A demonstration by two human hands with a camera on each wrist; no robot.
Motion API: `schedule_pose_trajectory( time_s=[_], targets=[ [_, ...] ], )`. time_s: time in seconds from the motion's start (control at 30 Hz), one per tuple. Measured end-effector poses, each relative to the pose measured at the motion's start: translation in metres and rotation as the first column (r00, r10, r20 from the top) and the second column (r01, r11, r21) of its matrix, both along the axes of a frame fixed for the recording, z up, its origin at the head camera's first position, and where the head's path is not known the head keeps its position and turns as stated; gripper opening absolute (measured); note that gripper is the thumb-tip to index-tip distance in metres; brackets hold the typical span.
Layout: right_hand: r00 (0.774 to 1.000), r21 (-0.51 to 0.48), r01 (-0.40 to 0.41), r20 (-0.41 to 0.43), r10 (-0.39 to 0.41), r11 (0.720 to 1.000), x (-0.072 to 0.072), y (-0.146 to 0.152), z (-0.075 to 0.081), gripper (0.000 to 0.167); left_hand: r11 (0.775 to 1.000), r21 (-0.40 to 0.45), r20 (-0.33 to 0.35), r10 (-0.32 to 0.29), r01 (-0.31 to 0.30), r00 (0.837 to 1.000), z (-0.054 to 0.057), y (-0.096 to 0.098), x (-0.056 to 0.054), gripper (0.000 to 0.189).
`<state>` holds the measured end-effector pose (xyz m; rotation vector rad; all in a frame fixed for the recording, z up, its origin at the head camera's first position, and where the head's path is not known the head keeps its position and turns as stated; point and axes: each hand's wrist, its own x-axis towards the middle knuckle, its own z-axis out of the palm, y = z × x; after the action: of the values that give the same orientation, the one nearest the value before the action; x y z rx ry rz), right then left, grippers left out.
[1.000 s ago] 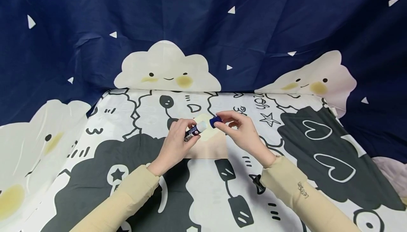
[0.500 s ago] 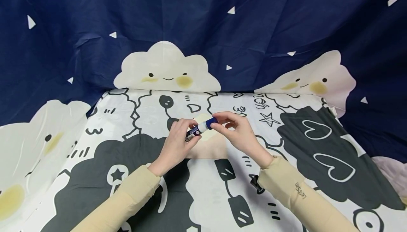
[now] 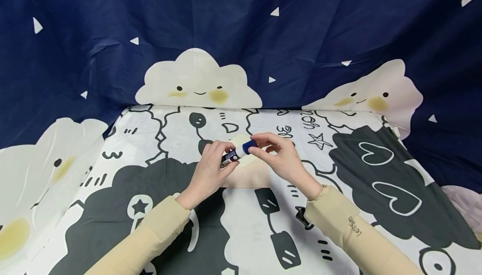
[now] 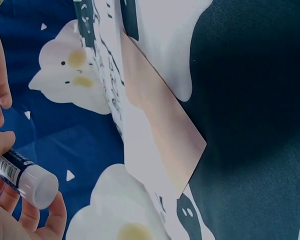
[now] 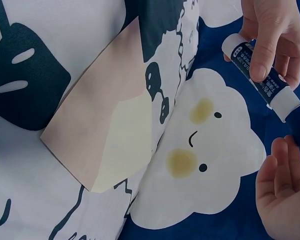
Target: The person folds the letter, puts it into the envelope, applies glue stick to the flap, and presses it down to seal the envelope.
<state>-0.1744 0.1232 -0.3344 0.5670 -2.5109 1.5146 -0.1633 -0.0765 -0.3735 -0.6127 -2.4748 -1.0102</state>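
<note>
A glue stick (image 3: pixel 229 157) with a dark blue printed label is gripped by my left hand (image 3: pixel 208 170), thumb on one side and fingers on the other. Its blue cap (image 3: pixel 249 146) is pinched by my right hand (image 3: pixel 284 158) and sits over the stick's upper right end. In the right wrist view, a white band of the tube (image 5: pixel 285 104) shows between label and cap. The left wrist view shows the stick's whitish base (image 4: pixel 39 186) facing the camera. Below the hands lies a pinkish-beige sheet (image 3: pixel 248 178), with a pale yellow piece (image 5: pixel 130 135) on its far part.
The sheet lies on a cloth (image 3: pixel 248 233) printed with black and white cartoon drawings. Behind the cloth's far edge hangs a dark blue curtain (image 3: pixel 241 19) with white triangles and smiling clouds.
My right hand has moved slightly left, bringing the cap from apart onto the glue stick's end. The exposed white tip is now covered. My left hand has barely moved.
</note>
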Motion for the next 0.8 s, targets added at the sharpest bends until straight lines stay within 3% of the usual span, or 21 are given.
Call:
schedule_pose_trajectory(
  time_s=[0.5, 0.8],
  targets=[
    [0.996, 0.006, -0.077, -0.038, 0.077, 0.997, -0.0012, 0.0032, -0.0027, 0.034, 1.000, -0.025, -0.037, -0.007, 0.006, 0.999, 0.0001, -0.0013, 0.0011, 0.030],
    [0.996, 0.022, -0.093, -0.012, 0.093, 0.995, -0.0001, 0.0058, -0.0018, 0.035, 0.999, -0.035, -0.090, -0.007, 0.004, 0.996, 0.0022, -0.0019, 0.0027, 0.029]
  ],
)
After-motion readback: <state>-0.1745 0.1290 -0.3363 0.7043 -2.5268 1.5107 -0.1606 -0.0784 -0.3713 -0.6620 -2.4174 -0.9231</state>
